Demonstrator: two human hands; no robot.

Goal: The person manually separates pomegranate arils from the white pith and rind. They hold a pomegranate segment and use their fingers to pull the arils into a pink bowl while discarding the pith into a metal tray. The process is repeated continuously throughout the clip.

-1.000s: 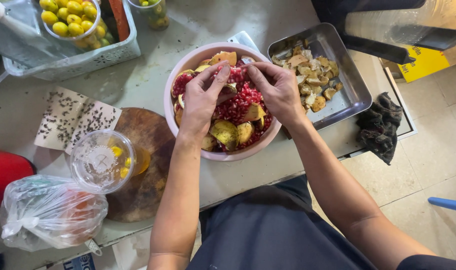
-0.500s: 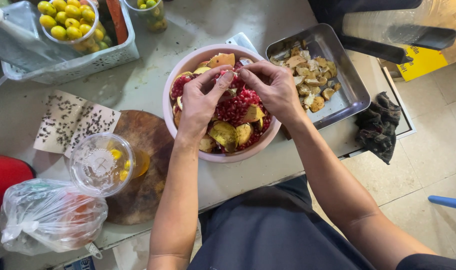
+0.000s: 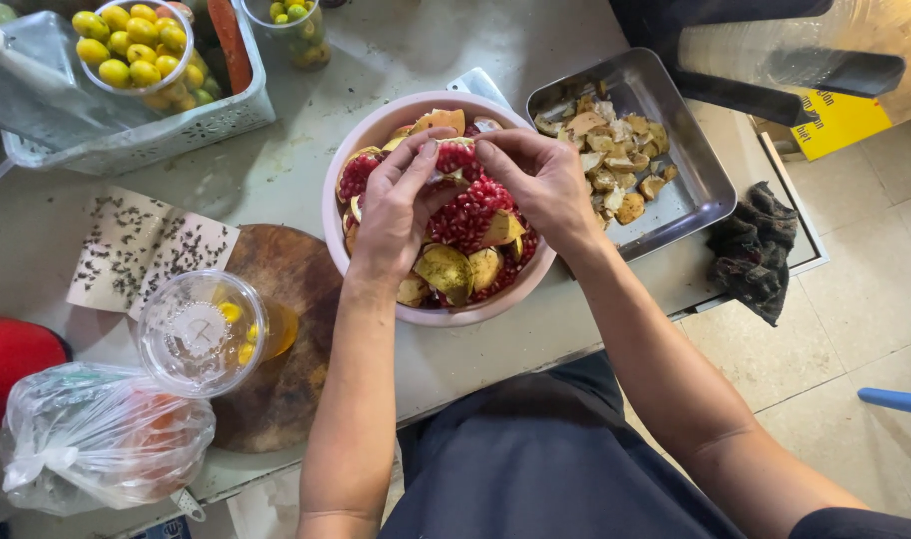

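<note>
Pomegranate (image 3: pixel 455 162) pieces sit in the pink bowl (image 3: pixel 376 130) at the middle of the surface (image 3: pixel 276 170), and both hands pinch one red chunk over the heap of seeds and yellowish rind. Left hand (image 3: pixel 391 215) grips it from the near side, right hand (image 3: pixel 535 180) from the far side (fingertips almost meeting). Beside the bowl lies a metal tray (image 3: pixel 700 185) of peel scraps; a wooden board (image 3: pixel 286 339) carries a clear plastic cup (image 3: pixel 201 334).

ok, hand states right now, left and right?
Left hand: closed on a pomegranate piece over the pink bowl.
Right hand: fingers pinching the same pomegranate piece.
</note>
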